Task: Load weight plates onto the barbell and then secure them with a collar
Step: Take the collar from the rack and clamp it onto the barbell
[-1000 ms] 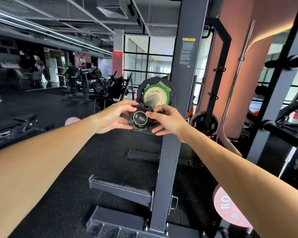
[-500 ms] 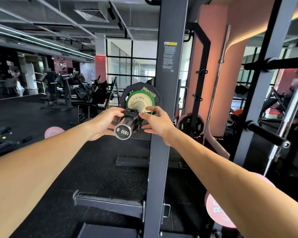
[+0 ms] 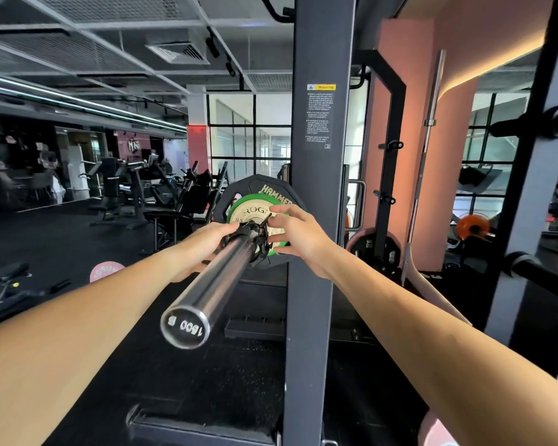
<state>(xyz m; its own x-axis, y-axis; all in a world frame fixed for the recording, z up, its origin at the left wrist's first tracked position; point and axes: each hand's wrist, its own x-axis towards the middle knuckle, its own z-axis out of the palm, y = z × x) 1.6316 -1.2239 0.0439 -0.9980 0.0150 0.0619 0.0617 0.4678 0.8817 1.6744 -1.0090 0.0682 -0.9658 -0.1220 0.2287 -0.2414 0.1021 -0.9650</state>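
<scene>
The barbell sleeve (image 3: 219,283) runs from its capped end near me toward the rack. On it sit a large black plate (image 3: 273,188) and, in front of that, a smaller green-rimmed plate (image 3: 239,204). A black collar (image 3: 255,235) is on the sleeve right against the green plate. My left hand (image 3: 207,244) grips the collar from the left. My right hand (image 3: 295,230) holds its right side, fingers curled over the collar's lever and lying against the green plate.
A grey rack upright (image 3: 316,220) stands just right of the plates. Pink plates lie on the floor at left (image 3: 105,270) and lower right (image 3: 438,428). Another plate (image 3: 376,249) hangs on a storage peg; a spare bar (image 3: 424,162) leans on the pink wall. Machines fill the left background.
Both hands have slid the collar from the sleeve's end along the bar up to the green plate. The camera has come closer, so the bar end looms near.
</scene>
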